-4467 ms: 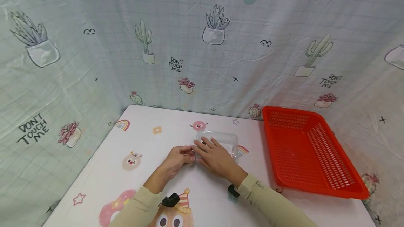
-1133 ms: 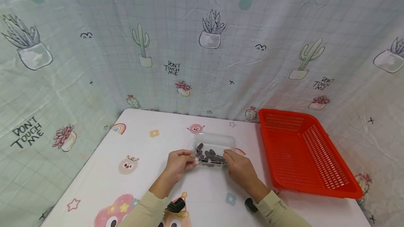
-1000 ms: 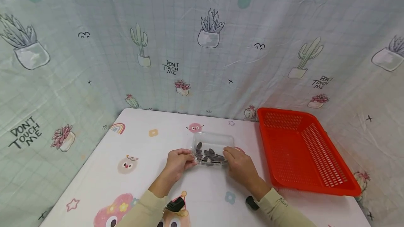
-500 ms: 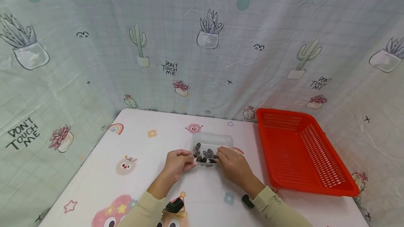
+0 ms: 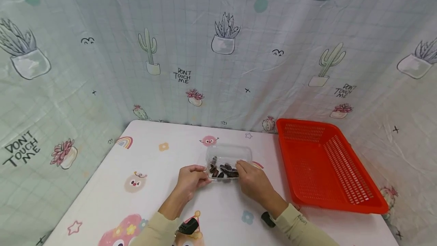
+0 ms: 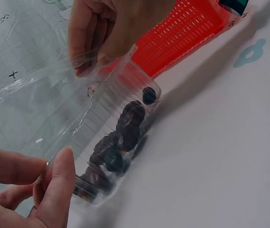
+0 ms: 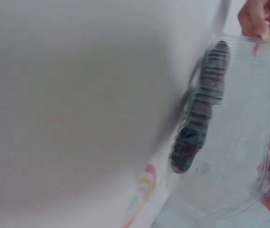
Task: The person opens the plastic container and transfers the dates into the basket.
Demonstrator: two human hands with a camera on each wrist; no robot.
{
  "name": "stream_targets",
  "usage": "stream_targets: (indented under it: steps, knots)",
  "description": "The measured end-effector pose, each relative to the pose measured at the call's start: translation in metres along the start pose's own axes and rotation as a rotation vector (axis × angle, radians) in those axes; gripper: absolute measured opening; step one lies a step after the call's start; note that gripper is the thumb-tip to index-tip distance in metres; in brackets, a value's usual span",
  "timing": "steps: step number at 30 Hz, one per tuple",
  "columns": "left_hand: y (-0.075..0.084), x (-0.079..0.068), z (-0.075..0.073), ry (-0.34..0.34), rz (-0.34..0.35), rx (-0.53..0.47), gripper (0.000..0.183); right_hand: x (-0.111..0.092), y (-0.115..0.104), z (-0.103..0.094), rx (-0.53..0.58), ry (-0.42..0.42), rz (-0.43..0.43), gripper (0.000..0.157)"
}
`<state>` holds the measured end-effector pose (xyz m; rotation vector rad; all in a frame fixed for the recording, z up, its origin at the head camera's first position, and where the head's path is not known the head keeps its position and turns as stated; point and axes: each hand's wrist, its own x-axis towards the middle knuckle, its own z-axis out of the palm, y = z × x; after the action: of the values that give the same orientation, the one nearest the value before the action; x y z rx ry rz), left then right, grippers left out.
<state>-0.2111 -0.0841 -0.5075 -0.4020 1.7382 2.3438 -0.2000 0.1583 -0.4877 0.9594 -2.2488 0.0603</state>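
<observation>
A clear, thin plastic box sits on the table in front of me, with several dark oval pieces, fruit-like, in its near part. My left hand pinches the box's near left corner between thumb and fingers. At the right side, my right hand grips the plastic edge with thumb and curled fingers. In the left wrist view, ridged walls enclose the dark pieces, and a clear sheet-like part spreads away from them. The right wrist view shows the pieces lined along one wall.
A red slatted plastic basket stands to the right of the box. Patterned cloth hangs behind and beside the white printed table. Each wrist carries a small black device, such as the left one.
Several seconds ago my right hand lay flat over the box; it has since moved to the right edge and grips it, uncovering the dark pieces. My left hand keeps its corner.
</observation>
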Motion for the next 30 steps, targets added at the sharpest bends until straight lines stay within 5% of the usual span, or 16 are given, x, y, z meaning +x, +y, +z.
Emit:
stream_targets:
  steps: [12, 30]
  knots:
    - [-0.004, -0.003, 0.002, 0.006, 0.01, -0.015, 0.028, 0.001, 0.004, -0.004, -0.025, -0.005, 0.034, 0.028]
    - [-0.003, -0.003, 0.0, 0.001, 0.012, 0.007, 0.031, 0.012, 0.041, -0.036, 0.169, -0.065, 0.341, 0.034]
